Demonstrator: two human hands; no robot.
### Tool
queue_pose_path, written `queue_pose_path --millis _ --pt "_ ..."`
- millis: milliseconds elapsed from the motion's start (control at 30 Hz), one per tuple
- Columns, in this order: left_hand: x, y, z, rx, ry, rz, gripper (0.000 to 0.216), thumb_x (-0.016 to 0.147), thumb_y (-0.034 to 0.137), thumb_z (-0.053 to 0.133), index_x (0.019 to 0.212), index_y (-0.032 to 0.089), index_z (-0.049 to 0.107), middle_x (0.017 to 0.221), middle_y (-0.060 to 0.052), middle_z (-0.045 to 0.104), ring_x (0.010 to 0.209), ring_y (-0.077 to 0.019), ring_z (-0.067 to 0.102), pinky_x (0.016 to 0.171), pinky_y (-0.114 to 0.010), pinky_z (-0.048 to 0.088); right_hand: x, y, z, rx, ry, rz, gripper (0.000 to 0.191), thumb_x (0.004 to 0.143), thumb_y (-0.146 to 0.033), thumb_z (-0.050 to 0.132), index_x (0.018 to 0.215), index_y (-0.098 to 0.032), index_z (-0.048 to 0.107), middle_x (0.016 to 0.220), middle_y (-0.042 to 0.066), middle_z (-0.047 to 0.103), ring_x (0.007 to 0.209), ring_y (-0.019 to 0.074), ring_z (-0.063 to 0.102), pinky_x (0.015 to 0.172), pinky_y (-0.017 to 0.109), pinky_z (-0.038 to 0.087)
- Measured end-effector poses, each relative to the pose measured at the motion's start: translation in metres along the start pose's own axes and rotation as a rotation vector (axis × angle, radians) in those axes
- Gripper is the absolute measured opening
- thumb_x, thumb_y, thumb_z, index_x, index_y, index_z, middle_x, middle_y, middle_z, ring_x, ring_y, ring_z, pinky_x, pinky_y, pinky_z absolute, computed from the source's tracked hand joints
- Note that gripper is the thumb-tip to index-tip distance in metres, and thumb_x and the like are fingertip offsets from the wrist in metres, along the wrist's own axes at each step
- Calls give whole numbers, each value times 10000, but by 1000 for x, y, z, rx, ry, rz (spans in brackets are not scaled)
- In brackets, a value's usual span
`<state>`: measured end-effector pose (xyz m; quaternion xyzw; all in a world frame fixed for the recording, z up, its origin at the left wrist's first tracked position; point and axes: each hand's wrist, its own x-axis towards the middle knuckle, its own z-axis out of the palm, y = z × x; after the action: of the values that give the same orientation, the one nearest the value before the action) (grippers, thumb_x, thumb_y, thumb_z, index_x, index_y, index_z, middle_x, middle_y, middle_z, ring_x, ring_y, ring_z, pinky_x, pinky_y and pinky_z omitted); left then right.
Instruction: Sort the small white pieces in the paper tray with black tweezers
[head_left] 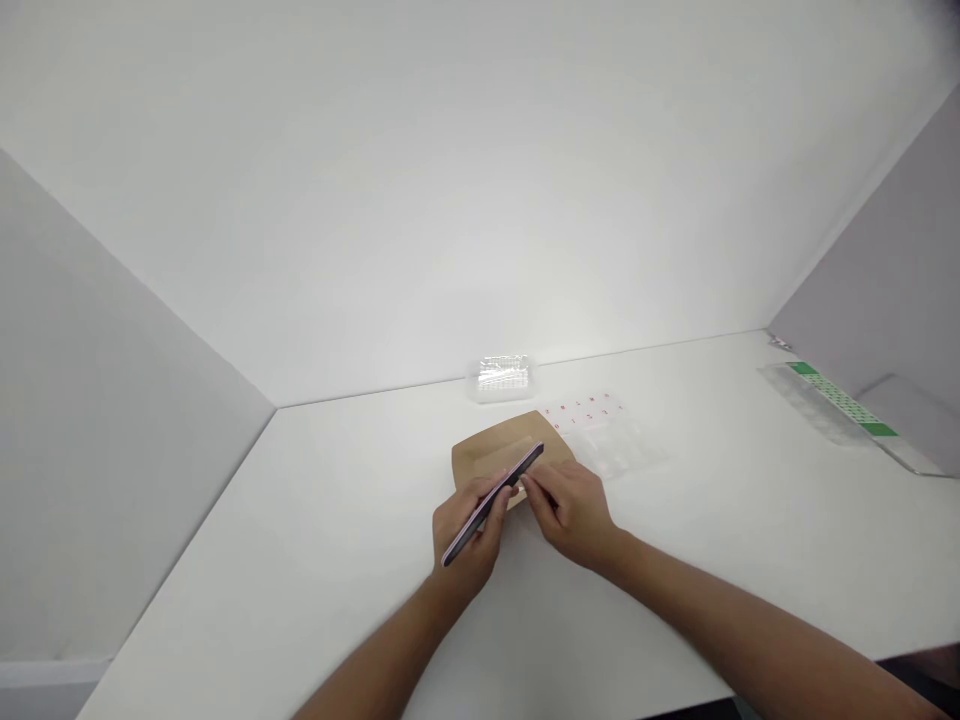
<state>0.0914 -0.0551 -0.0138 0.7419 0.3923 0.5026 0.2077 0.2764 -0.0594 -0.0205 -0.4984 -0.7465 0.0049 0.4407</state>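
Note:
My left hand (469,535) is closed around a slim, dark, phone-shaped object (487,510) with a pale pink edge. That object is tilted and seen nearly edge-on, so its faces are hidden. Beside it, my right hand (570,510) has its thumb and fingers pinched together close to the object's side. Something tiny and whitish shows at those fingertips, too small to name. Behind both hands is a brown paper sheet or envelope (495,438), its lower part covered by the hands.
A clear plastic pack (502,378) stands near the back wall. Right of the brown paper lies a transparent bag (615,445) with red marks. Farther right, a clear bag with a green strip (844,400) rests by the right-hand wall. The white table (300,560) has walls on three sides.

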Motion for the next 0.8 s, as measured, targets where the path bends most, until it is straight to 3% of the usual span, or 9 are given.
queue_pose_path --millis 133,300,433,567,700,800 --pt "1 0 0 17 0 2 202 984 262 633 1161 252 729 1015 -26 808 930 -181 782 840 -277 634 2 -3 0 -64 57 42 353 1036 -265 471 692 -208 524 564 -26 534 531 117 428 606 280 293" --pt "1 -2 -1 42 0 8 205 985 271 625 1161 252 729 1025 -31 805 933 -190 783 824 -280 634 6 -2 -2 -29 23 16 363 1043 -271 459 693 -206 531 583 -22 564 540 111 448 609 273 295" --pt "2 -2 -3 87 3 39 213 974 257 642 1170 256 727 1041 -28 804 961 -190 780 852 -274 627 9 -3 -3 -98 103 79 383 1043 -272 460 670 -206 519 545 -28 524 516 111 410 598 279 282" --pt "4 -1 -4 119 0 75 199 986 270 622 1150 247 731 1041 -31 804 930 -183 782 832 -271 630 10 -2 -3 -56 17 17 371 1047 -284 461 694 -207 546 585 -23 561 546 111 446 598 271 287" --pt "6 -1 -4 128 10 80 207 987 281 619 1159 241 728 1043 -40 804 909 -192 782 809 -284 638 9 -2 -1 -104 56 66 385 1052 -281 454 681 -206 524 566 -27 547 522 107 425 579 269 259" --pt "6 1 -4 129 10 97 207 986 261 619 1162 240 727 1068 -46 800 927 -191 779 831 -294 638 8 -2 1 -75 8 44 350 1052 -284 453 723 -211 549 585 -24 564 544 113 459 579 257 267"
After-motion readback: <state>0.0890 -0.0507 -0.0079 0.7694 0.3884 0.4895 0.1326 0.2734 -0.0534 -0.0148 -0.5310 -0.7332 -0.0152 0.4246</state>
